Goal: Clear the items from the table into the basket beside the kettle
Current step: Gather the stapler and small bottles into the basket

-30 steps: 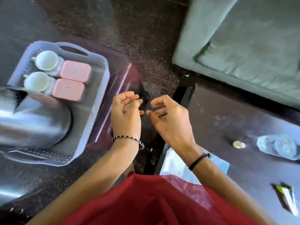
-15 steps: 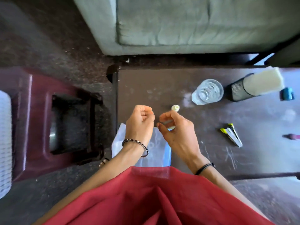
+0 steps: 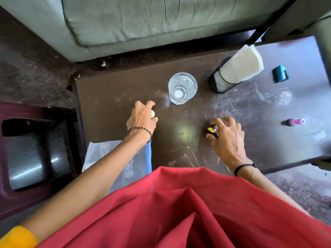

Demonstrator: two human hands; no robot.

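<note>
On the dark brown table [image 3: 111, 90] my left hand [image 3: 142, 119] curls around a small white round object [image 3: 152, 113], thumb and fingers on either side of it. My right hand [image 3: 228, 138] hovers with fingers spread over a yellow and silver clip [image 3: 212, 129], fingertips touching or nearly touching it. Still on the table are a clear drinking glass [image 3: 182, 88], a black mesh holder [image 3: 221, 85] with white napkins [image 3: 241, 67], a small blue item [image 3: 280, 74] and a little pink bottle [image 3: 294, 122]. The basket and the kettle are out of view.
A clear plastic bag with a blue strip [image 3: 107, 154] hangs over the table's near left edge. A maroon stool [image 3: 35, 140] stands to the left. A grey-green sofa [image 3: 143, 24] runs along the table's far side. Red cloth [image 3: 179, 212] covers the lower view.
The view swung right from the basket and kettle to the table. Both hands moved apart and out over the table, the left to the white object, the right to the yellow clip.
</note>
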